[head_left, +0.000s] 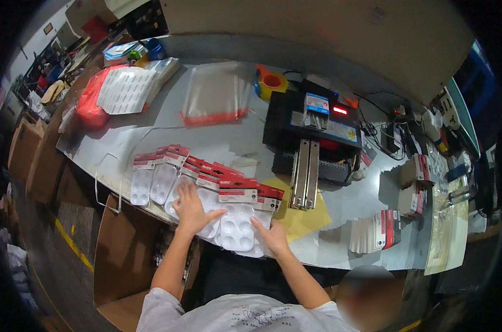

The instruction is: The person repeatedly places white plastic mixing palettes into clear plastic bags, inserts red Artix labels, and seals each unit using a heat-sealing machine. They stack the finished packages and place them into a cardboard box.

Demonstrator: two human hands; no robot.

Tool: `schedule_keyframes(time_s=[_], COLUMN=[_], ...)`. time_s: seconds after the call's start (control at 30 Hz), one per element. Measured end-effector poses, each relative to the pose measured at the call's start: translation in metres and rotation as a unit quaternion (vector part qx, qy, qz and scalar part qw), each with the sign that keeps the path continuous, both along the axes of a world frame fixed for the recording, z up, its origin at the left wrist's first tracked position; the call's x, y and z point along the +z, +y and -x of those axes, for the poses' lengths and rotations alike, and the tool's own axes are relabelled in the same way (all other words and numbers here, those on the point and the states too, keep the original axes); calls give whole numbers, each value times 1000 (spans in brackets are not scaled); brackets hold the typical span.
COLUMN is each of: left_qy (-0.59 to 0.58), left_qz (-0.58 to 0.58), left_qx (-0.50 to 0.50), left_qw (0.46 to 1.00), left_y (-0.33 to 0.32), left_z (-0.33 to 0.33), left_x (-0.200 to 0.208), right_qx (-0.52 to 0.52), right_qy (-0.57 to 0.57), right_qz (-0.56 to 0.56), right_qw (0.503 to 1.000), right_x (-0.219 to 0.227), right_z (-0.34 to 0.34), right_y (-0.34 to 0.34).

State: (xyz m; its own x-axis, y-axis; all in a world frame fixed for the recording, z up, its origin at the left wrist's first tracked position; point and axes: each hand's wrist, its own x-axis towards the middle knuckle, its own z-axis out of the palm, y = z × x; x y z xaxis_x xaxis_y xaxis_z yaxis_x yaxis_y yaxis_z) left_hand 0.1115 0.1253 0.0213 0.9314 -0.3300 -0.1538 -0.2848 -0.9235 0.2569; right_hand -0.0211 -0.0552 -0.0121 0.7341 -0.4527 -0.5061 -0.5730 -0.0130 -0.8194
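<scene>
A fanned row of white plastic paint palettes with round wells, each topped by a red and white header card [239, 192], lies along the table's near edge. My left hand [191, 211] rests over the middle of the row, fingers spread and thumb stretched out to the right. At the front right, my right hand [274, 238] grips the side of the frontmost paint palette [238, 228], thumb on top and the other fingers partly hidden. More palettes [141, 185] overlap toward the left end. A yellow sheet [309, 218] lies just right of the row.
A black machine [287, 119] with a red lit display and two metal rails [305, 174] stands behind. Stacks of header cards [375, 232] sit at the right. Farther back are clear bags [215, 91], a tape roll [272, 81] and printed sheets [126, 88]. An open carton [124, 249] stands below left.
</scene>
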Motion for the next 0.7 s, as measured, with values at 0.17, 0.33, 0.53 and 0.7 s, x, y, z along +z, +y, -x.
schedule_keyframes(time_s=[0.17, 0.33, 0.53, 0.7], left_qy=[-45, -60, -78, -91], left_qz=[75, 79, 116, 140], left_qx=[-18, -13, -24, -5], left_qw=[996, 995, 990, 986], left_y=[10, 15, 19, 17], left_z=[-2, -9, -12, -13], left_x=[-29, -41, -47, -50], right_qx=[8, 0, -28, -28], right_qy=[-140, -163, -87, -133], right_qz=[126, 29, -339, -347], right_qw=[982, 986, 936, 928], right_x=[-1, -6, 10, 11], right_z=[-28, -43, -46, -55], right_y=[28, 20, 24, 44])
